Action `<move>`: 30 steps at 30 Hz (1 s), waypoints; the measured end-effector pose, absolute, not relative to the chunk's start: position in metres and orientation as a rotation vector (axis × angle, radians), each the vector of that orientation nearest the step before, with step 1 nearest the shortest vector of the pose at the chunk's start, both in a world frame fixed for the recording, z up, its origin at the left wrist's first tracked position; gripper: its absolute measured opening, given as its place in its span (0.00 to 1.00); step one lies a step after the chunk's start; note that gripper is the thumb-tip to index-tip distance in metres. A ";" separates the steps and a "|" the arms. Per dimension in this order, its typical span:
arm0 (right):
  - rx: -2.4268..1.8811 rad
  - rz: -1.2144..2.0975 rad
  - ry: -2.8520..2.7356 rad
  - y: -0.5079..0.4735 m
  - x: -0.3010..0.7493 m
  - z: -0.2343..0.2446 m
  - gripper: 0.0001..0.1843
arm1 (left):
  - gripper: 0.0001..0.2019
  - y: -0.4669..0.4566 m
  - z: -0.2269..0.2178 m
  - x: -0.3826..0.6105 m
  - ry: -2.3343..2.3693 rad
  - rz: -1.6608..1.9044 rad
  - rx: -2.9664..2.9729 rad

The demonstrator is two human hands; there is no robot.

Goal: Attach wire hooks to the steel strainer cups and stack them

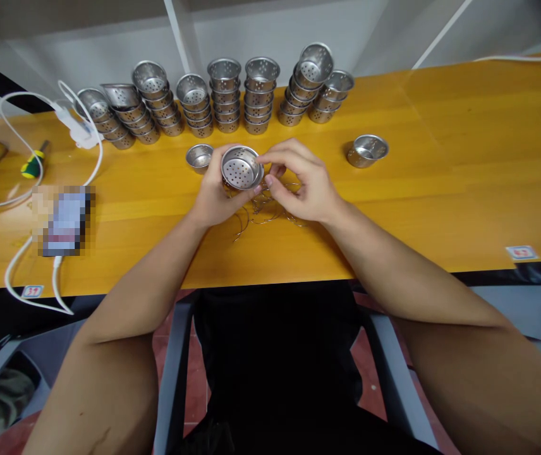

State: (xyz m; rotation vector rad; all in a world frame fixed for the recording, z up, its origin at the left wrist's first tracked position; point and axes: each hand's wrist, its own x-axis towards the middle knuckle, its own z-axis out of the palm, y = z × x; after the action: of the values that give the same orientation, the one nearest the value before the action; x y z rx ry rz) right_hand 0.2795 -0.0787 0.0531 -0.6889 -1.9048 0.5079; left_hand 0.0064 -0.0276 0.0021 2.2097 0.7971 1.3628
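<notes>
my left hand (213,197) is curled around a perforated cup (241,167), holding it tilted just above the yellow table (441,189) with its open mouth toward me. my right hand (306,184) has its fingertips drawn together against the cup's right rim; whether they pinch the rim or a wire, i cannot tell. a tangle of thin wire rings (256,216) lies on the table under both hands, partly hidden by them. just behind my left hand sits a small cup (199,157), and another cup (368,150) lies tipped over, well off to the right. stacks of cups (225,95) line the far edge. to the left are a white cable (12,104), a screwdriver (33,163) and a blurred phone (64,220).
</notes>
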 end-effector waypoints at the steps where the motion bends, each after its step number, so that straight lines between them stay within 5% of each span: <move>1: -0.693 0.505 -1.902 -0.079 0.280 0.053 0.21 | 0.55 -0.027 0.001 0.006 0.783 1.371 2.211; 30: -0.770 0.463 -2.180 -0.079 0.284 0.047 0.33 | 0.51 -0.027 0.003 0.000 0.667 1.307 2.305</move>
State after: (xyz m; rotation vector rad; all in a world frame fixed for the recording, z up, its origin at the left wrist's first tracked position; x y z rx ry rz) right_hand 0.2838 -0.0788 0.0468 -0.7705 -2.1804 0.4627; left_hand 0.0005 -0.0269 0.0035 2.3049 0.6665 1.3069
